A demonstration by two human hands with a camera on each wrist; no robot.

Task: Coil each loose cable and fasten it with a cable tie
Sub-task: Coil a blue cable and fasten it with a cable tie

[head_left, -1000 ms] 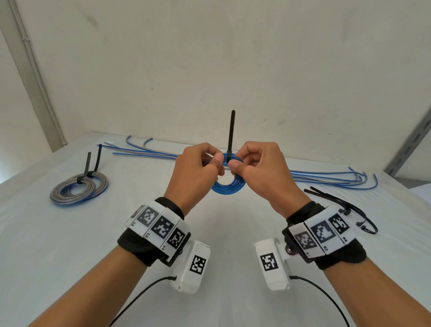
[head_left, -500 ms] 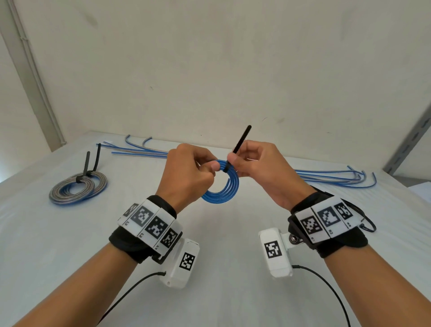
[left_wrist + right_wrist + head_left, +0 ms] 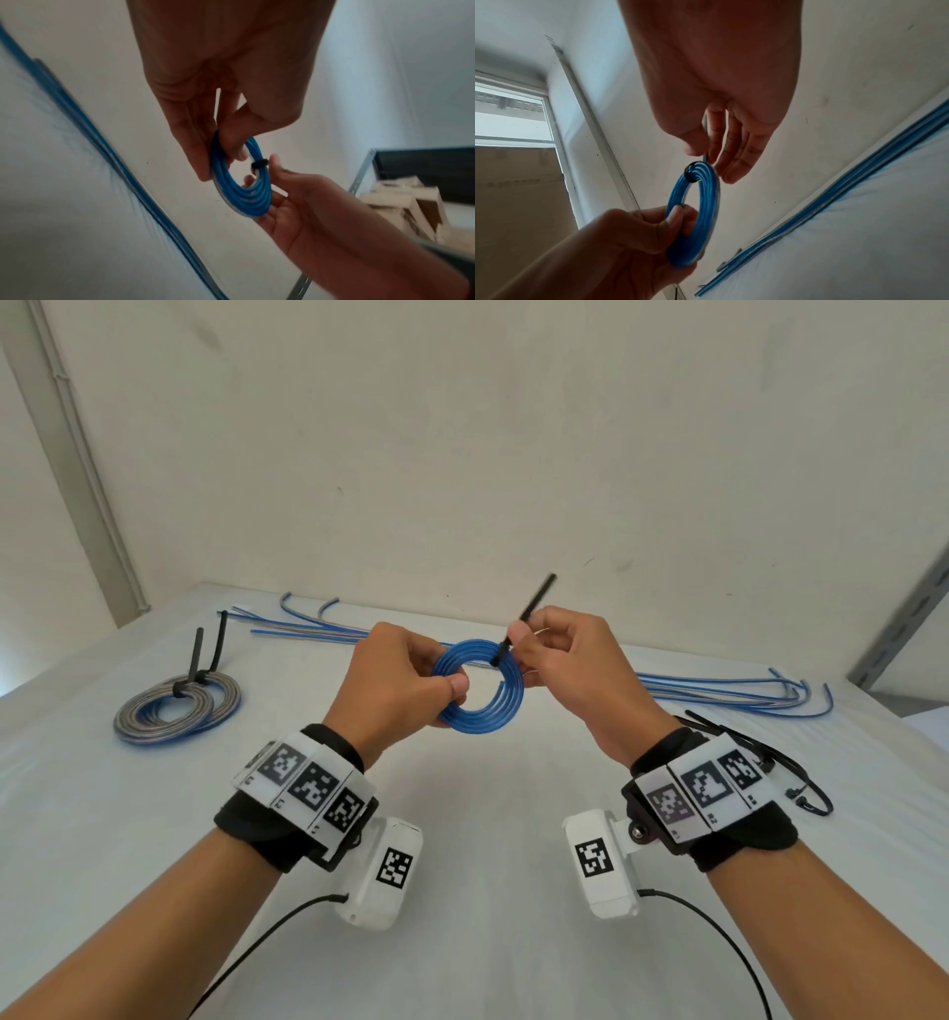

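I hold a small coil of blue cable (image 3: pixel 493 706) in the air above the white table (image 3: pixel 488 814). My left hand (image 3: pixel 411 685) pinches the coil's left side between thumb and fingers (image 3: pixel 226 142) (image 3: pixel 677 223). A black cable tie (image 3: pixel 529 613) is looped around the coil's upper right part (image 3: pixel 259 164) (image 3: pixel 690 172), its free tail pointing up and to the right. My right hand (image 3: pixel 560 660) pinches that tail just above the coil, thumb against forefinger; its other fingers (image 3: pixel 739 160) lie straight beside the coil.
A tied bundle of grey and blue coils (image 3: pixel 177 711) lies at the left of the table, its tie ends standing up. Several loose blue cables (image 3: pixel 719 690) run along the far edge. Spare black ties (image 3: pixel 791 762) lie by my right wrist. A metal shelf post (image 3: pixel 904 629) stands at far right.
The coil has turned from edge-on to face me and moved slightly right. The tie's tail has tilted from upright to the right as my right hand drew away from my left.
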